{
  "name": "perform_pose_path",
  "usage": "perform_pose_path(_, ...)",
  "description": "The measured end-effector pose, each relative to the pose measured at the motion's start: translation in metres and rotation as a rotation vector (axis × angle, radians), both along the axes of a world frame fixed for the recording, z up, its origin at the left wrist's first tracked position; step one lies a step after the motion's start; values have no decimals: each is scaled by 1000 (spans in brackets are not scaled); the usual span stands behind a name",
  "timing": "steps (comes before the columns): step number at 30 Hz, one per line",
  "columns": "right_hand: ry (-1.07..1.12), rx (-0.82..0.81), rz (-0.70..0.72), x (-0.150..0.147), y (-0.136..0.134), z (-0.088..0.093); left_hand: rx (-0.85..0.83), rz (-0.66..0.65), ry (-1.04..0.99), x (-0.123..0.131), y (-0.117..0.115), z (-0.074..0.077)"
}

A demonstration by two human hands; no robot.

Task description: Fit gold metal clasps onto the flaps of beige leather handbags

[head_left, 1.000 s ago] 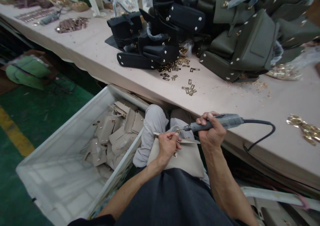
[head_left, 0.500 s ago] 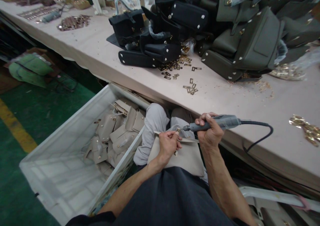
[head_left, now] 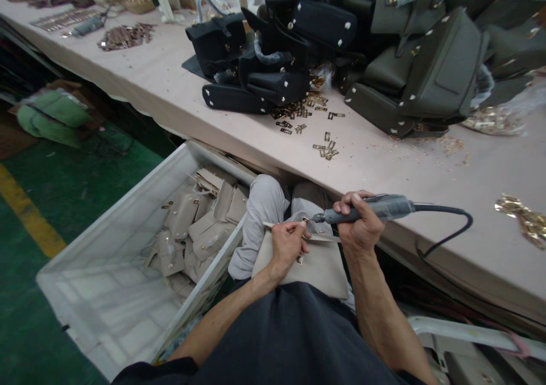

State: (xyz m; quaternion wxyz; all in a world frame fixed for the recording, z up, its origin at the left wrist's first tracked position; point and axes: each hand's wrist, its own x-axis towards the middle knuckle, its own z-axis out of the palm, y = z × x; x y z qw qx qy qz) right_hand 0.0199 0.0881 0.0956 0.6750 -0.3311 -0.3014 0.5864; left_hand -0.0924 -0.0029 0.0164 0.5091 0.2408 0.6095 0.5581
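A light beige handbag (head_left: 322,268) lies across my lap, its flap raised toward me. My left hand (head_left: 288,244) pinches the edge of that flap, where a small gold metal fitting (head_left: 305,220) shows at the fingertips. In my right hand (head_left: 362,221) is a grey corded electric screwdriver (head_left: 390,207), held level with its tip pointing left. The tip meets or nearly meets the gold fitting; the exact contact is too small to make out.
Left of my legs stands a white plastic bin (head_left: 111,226) with several beige bags (head_left: 181,214). On the table (head_left: 239,140) are black bags (head_left: 273,89), olive bags (head_left: 443,72) and loose gold fittings (head_left: 328,149). The screwdriver's cord (head_left: 464,211) loops off to the right.
Hands, bag and screwdriver keep nearly the same place. The screwdriver's rear end has shifted very slightly to the right, and the whole view has moved a little.
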Motion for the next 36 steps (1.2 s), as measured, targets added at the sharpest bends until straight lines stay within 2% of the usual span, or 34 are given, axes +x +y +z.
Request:
perform_pose_path(11,-6,-9,34,2,-1,4,-10,-62,46,-6,-6,3)
perform_pose_path(22,-194,239,112,-6,-18,18,-9,-43,57,-1,-2,3)
perform_pose_path(29,-340,314,287,-3,-19,17,-15,-48,74,-1,0,10)
perform_pose_path(36,-704,492,549,-5,-10,33,6,-91,85,-1,-2,11)
